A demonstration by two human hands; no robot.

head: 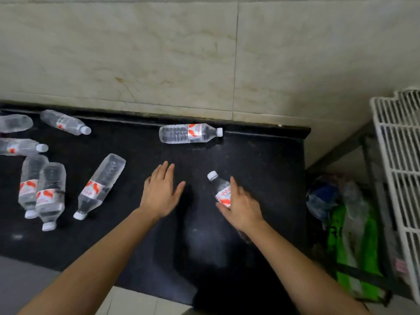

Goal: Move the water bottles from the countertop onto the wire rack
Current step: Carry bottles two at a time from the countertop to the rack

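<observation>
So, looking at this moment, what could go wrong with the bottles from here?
1. The right hand wraps only partly around its bottle, so the bottle may slip.
2. The wire rack stands past the countertop edge, above bags on the floor; a dropped bottle may land there.
3. Bottles lying on their sides, like the one by the wall, could roll.

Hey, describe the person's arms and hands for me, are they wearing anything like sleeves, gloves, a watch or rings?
Both forearms are bare right to the bottom edge of the view, with no sleeves showing. The left hand and right hand wear no gloves. No watch, bracelet or ring can be seen on either wrist or on the visible fingers.
</observation>
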